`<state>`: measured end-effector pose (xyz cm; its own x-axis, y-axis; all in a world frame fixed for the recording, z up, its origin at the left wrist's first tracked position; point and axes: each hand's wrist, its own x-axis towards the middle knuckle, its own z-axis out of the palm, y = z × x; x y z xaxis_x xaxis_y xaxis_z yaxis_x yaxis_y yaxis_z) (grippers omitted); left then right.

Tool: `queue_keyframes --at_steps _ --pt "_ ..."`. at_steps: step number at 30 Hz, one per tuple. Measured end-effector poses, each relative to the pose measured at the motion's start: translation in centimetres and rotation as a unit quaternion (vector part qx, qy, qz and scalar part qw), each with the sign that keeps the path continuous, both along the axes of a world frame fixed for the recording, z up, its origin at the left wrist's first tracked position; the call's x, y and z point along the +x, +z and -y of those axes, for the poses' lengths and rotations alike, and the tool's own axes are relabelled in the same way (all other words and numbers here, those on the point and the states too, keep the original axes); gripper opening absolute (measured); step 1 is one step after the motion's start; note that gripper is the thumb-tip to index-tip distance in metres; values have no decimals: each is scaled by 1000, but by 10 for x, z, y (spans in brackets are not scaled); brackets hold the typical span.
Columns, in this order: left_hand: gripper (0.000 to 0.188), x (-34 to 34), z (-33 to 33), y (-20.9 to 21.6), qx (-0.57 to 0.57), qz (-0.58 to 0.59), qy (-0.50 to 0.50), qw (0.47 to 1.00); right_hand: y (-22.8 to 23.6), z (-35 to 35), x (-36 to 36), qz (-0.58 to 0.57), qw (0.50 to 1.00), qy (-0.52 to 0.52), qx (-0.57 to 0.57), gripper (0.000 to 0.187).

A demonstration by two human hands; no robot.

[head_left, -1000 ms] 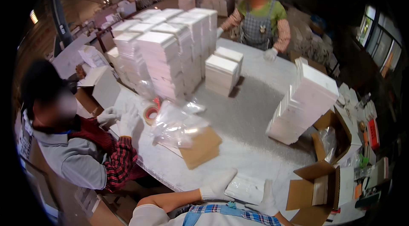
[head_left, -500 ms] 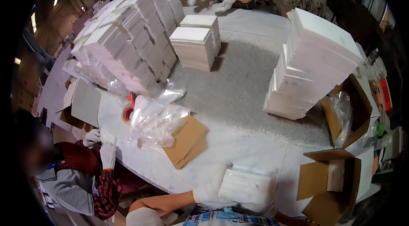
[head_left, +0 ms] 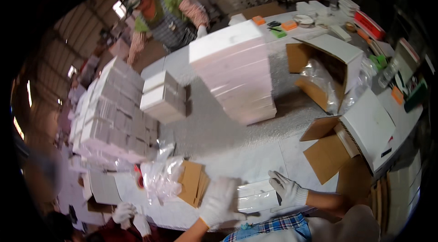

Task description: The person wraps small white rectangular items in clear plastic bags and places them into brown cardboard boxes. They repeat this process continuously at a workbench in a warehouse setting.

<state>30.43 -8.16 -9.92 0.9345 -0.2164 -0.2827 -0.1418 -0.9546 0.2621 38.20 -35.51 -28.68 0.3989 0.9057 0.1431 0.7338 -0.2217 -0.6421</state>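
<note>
A flat stack of white tiles in shiny clear wrap (head_left: 257, 196) lies on the marble table in front of me. My left hand (head_left: 220, 202), in a white glove and blurred by motion, is at its left end with the thumb apart from the fingers. At the right end is my gloved right hand (head_left: 289, 190), its fingers stretched out and apart against the edge. Right of my hands stands a carton (head_left: 326, 157) with brown inner flaps spread and a white outside. Brown cardboard sheets (head_left: 192, 182) lie left of my left hand, beside crumpled clear plastic bags (head_left: 159, 176).
A tall stack of white tiles (head_left: 235, 75) rises mid-table; a smaller stack (head_left: 163, 98) and a large block of stacks (head_left: 112, 109) stand left. Another open carton (head_left: 335, 66) holds clear plastic. A co-worker (head_left: 166, 20) stands across; another's gloved hands (head_left: 131, 218) are at lower left.
The view has swung right, so the stacks appear farther left. My hands now show at the two ends of the wrapped tiles, the right fingers raised. The co-worker across has shifted stance.
</note>
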Motion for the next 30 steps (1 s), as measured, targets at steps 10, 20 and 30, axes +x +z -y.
queue_keyframes --at_steps 10,20,30 --pt "114 -1 57 -39 -19 43 -38 998 45 -4 -9 -34 997 -57 -26 115" --pt "95 -53 5 -71 -287 170 44 942 184 -80 -16 138 989 58 9 84" --pt "98 -101 0 -138 -365 243 158 885 162 -137 -59 187 976 89 66 51"
